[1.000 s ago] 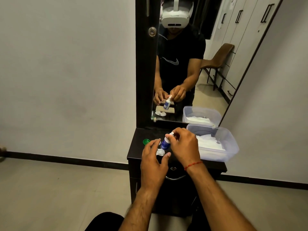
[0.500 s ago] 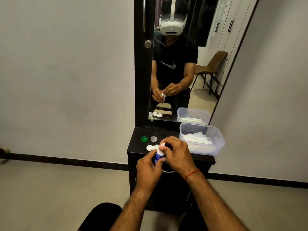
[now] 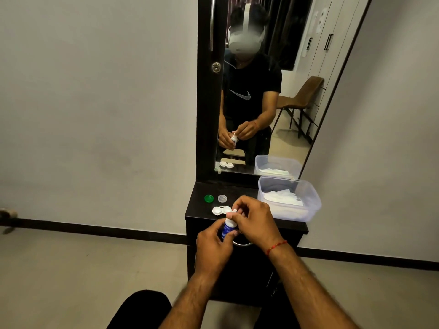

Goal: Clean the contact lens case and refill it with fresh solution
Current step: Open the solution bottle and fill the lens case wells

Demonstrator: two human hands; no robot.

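Observation:
A small solution bottle (image 3: 227,227) with a blue label and white top stands upright in my left hand (image 3: 213,248), held in front of the dresser's front edge. My right hand (image 3: 254,222) pinches the bottle's white tip from above. The white contact lens case (image 3: 219,210) lies open on the dark dresser top (image 3: 202,210), just beyond my fingers. Its green cap (image 3: 208,198) and clear cap (image 3: 222,198) sit side by side behind it.
A clear plastic tub (image 3: 308,203) holding white tissues stands at the right of the dresser top. A tall mirror (image 3: 261,91) rises behind, reflecting a person, a chair and wardrobes. A metal drawer handle (image 3: 242,244) curves below my hands.
Both hands drew the bottle back from over the case toward the dresser's front edge. My left hand closed around the bottle. The case and both caps now lie uncovered.

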